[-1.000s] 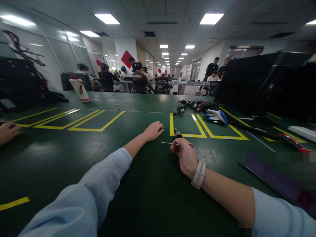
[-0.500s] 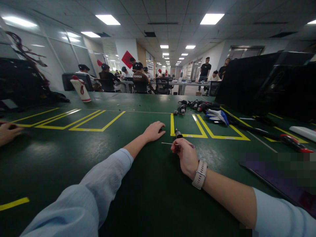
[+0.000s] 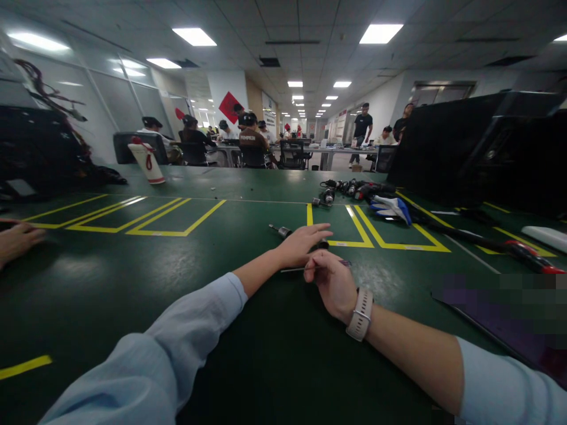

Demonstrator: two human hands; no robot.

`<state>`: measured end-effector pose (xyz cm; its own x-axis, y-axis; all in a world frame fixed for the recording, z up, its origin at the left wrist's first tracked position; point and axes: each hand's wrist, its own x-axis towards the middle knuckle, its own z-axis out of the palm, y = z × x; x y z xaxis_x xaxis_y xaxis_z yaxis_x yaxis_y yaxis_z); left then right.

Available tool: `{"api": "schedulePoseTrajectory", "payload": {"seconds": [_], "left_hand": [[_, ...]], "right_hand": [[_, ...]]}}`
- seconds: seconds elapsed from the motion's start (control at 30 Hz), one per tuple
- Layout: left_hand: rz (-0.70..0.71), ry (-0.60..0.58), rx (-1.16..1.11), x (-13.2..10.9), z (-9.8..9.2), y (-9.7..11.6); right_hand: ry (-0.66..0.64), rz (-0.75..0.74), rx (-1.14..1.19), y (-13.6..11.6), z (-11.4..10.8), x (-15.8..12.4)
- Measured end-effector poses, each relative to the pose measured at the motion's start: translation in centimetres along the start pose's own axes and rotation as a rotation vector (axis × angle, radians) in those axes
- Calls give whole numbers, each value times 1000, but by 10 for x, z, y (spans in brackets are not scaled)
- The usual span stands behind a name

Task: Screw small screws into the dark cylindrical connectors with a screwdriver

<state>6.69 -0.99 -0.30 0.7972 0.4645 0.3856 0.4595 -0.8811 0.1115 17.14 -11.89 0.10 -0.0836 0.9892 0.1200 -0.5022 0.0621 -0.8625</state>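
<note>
My left hand (image 3: 302,243) reaches rightward over the green table (image 3: 248,330), its fingers stretched out. Beneath its fingertips is a dark cylindrical part (image 3: 323,244), mostly hidden; contact cannot be made out. Just behind the hand's wrist side lies a grey metal cylindrical part with a narrow tip (image 3: 282,231). My right hand (image 3: 331,280), wearing a pale watch strap, is closed around a slim screwdriver-like tool (image 3: 291,270). Its thin metal shaft points left, passing below my left hand, and a purplish end shows behind the fingers.
Yellow tape outlines (image 3: 177,233) mark the table. Farther right are cabled metal parts (image 3: 328,196), a blue-and-white glove (image 3: 390,208) and a red-and-black tool (image 3: 527,254). A white cup (image 3: 147,160) stands back left. Another person's hand (image 3: 20,239) rests at the left edge.
My left hand has moved right, uncovering the grey metal part and now partly covering the dark one near my right hand. My right hand keeps its hold, nearly still.
</note>
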Motion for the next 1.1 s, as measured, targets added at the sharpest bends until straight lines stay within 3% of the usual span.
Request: {"api": "schedulePoseTrajectory", "payload": {"seconds": [0.13, 0.37, 0.6, 0.7, 0.8, 0.9, 1.1], "left_hand": [[78, -169, -16, 10, 15, 0], [4, -68, -28, 2, 11, 3], [51, -145, -175, -43, -23, 46], [-57, -161, -231, -68, -43, 60], [-166, -258, -268, -88, -61, 64], [-252, -332, -256, -99, -75, 63], [-239, -463, -88, -103, -89, 68]], "right_hand": [[-91, 28, -6, -1, 2, -2], [-303, 162, 37, -5, 2, -8], [-609, 319, 39, -9, -1, -12], [-693, 367, 54, -8, -3, -13], [-649, 356, 122, -7, -3, -10], [-524, 329, 225, -7, -3, -4], [-178, 286, 272, -5, -3, 2]]}}
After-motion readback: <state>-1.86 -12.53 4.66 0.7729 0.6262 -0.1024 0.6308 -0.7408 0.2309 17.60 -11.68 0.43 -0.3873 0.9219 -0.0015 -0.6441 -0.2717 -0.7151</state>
